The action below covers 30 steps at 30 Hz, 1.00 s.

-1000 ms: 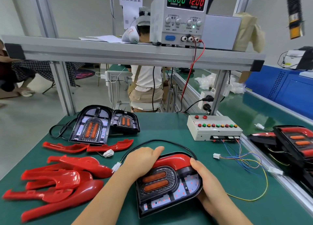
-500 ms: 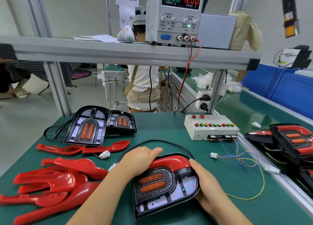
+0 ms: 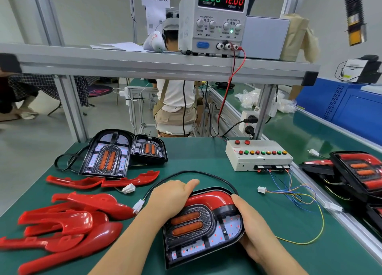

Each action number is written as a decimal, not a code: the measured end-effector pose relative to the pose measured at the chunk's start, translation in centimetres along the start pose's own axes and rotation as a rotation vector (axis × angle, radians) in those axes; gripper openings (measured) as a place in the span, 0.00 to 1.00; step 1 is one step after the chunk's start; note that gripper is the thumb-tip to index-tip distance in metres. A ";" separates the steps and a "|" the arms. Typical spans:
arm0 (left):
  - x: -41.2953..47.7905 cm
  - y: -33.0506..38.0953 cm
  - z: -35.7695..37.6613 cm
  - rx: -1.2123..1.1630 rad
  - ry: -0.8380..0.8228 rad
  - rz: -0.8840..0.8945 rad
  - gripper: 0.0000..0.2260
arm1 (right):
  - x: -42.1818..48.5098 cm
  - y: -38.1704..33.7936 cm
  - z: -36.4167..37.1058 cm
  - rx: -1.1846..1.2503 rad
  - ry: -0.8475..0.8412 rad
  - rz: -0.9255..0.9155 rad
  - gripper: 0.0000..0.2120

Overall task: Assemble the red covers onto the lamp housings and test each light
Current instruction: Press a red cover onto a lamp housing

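Note:
A black lamp housing (image 3: 206, 233) with two orange lenses lies on the green bench (image 3: 196, 154) close in front of me. A red cover (image 3: 210, 198) sits along its top edge. My left hand (image 3: 171, 198) curls over the housing's upper left, thumb lying on the red cover. At the right edge my right hand (image 3: 254, 233) grips the housing, thumb on top and fingers underneath. The housing's black cable loops behind to a white plug (image 3: 139, 206), which lies loose on the bench.
Several loose red covers (image 3: 68, 223) lie piled at the left. Two bare housings (image 3: 107, 154) stand behind them. A white test box (image 3: 258, 156) with coloured buttons trails wires to a white connector (image 3: 261, 190). Covered lamps (image 3: 359, 171) lie at the right. A power supply (image 3: 215, 18) sits on the shelf.
Both hands keep the same hold on the housing. Only the view has shifted slightly.

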State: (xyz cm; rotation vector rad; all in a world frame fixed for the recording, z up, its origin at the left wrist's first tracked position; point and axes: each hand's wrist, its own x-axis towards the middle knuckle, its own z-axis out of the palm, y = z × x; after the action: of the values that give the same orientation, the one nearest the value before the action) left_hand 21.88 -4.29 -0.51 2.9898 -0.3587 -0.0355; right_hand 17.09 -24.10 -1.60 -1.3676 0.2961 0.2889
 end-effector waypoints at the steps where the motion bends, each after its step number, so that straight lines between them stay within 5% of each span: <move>1: 0.0 0.0 0.0 0.005 0.005 0.000 0.17 | 0.0 0.0 0.0 0.025 -0.005 0.009 0.19; 9: -0.4 0.1 0.6 0.015 0.107 -0.054 0.23 | 0.1 0.2 -0.3 0.018 -0.117 -0.012 0.28; 12: -0.4 0.2 0.2 -0.029 0.088 -0.106 0.13 | 0.1 0.2 -0.2 0.011 -0.113 -0.010 0.28; 18: -1.7 -0.1 -1.4 -0.385 0.057 -0.198 0.30 | 0.2 0.4 -0.3 -0.004 -0.116 0.002 0.27; 25: -4.9 -7.4 -5.3 -0.213 0.037 -0.177 0.08 | 0.2 0.5 -0.7 0.019 -0.139 0.026 0.23; 30: -8.4 -12.0 -6.5 -0.076 -0.088 -0.271 0.07 | 0.3 0.5 -0.6 0.030 -0.139 0.039 0.24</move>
State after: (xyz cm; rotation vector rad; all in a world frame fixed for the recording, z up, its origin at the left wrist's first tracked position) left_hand 16.74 10.04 4.41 2.9435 0.0415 -0.2021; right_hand 17.16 -24.60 -2.22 -1.3065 0.2105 0.4089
